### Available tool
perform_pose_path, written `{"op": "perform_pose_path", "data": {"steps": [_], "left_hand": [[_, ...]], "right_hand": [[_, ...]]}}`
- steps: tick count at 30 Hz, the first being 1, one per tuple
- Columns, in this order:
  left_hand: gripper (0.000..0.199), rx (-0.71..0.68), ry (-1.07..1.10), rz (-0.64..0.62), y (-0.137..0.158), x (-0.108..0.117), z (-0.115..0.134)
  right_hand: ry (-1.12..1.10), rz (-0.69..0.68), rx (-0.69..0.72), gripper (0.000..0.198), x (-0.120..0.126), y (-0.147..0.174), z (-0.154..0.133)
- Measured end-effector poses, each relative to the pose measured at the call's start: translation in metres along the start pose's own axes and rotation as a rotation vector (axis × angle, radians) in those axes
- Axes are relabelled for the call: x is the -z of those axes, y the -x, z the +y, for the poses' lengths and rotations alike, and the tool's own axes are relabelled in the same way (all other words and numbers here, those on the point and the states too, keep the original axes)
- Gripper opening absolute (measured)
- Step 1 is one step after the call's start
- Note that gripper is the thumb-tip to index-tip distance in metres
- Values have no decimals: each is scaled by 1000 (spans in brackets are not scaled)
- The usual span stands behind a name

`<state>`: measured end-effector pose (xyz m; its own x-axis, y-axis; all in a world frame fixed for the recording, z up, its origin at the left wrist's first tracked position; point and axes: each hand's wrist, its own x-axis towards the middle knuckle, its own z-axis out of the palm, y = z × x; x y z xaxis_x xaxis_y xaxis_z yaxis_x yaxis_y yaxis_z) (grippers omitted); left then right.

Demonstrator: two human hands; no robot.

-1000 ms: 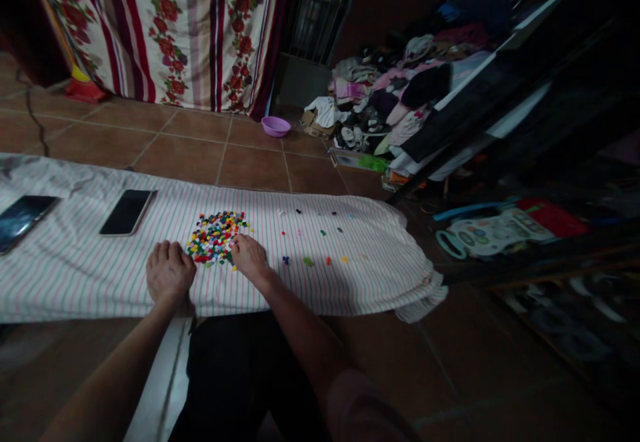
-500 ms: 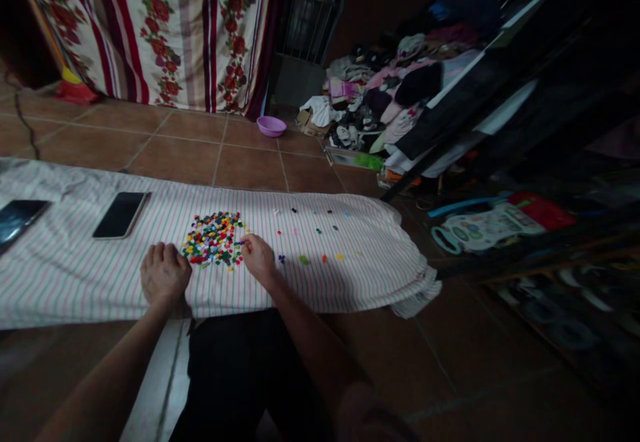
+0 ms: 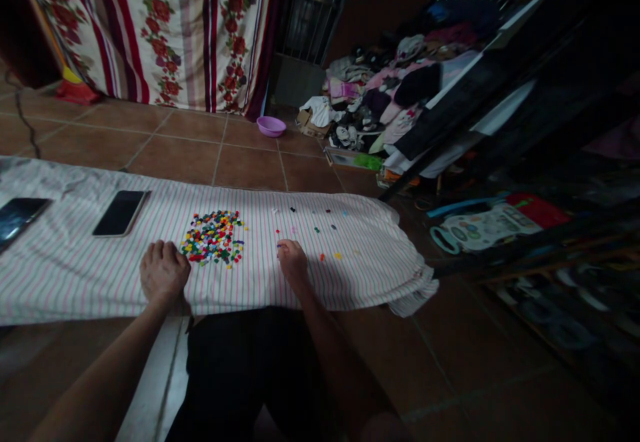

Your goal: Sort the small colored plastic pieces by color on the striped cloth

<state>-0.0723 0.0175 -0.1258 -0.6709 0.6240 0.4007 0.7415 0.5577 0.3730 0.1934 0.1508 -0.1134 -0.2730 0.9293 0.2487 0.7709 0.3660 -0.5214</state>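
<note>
Many tiny coloured pieces lie in a loose pile (image 3: pixel 213 237) on a striped cloth (image 3: pixel 240 289). My left hand (image 3: pixel 164 270) rests closed on the cloth at the pile's lower left, fingers curled under. Right of the pile, my right hand (image 3: pixel 293 261) pinches a small purple-blue piece (image 3: pixel 279 246) just above the cloth. Small groups sit spaced out in rows around it: a red piece (image 3: pixel 277 231), pink pieces (image 3: pixel 294 230), dark green pieces (image 3: pixel 317 230), orange pieces (image 3: pixel 322 256) and yellow pieces (image 3: pixel 338 255). My right hand hides the cloth directly beneath it.
Two dark-screened phones, one nearer the pile (image 3: pixel 120 213) and one at the left edge (image 3: pixel 20 219), lie on the cloth. Beyond the tabletop, a purple basin (image 3: pixel 271 127) stands on the tiled floor near heaped clothes (image 3: pixel 380 89). A floral curtain (image 3: pixel 190 35) hangs behind.
My right hand has moved right, away from the pile's edge, carrying the purple-blue piece, and now covers the purple and light green groups. My left hand stays in place.
</note>
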Motion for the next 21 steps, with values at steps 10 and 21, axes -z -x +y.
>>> {"op": "perform_pose_path", "data": {"steps": [10, 21], "left_hand": [[38, -8, 24, -7, -1, -1, -2], [38, 6, 52, 1, -1, -3, -4]], "right_hand": [[145, -102, 69, 25, -2, 12, 7], [195, -107, 68, 23, -1, 12, 4]]}}
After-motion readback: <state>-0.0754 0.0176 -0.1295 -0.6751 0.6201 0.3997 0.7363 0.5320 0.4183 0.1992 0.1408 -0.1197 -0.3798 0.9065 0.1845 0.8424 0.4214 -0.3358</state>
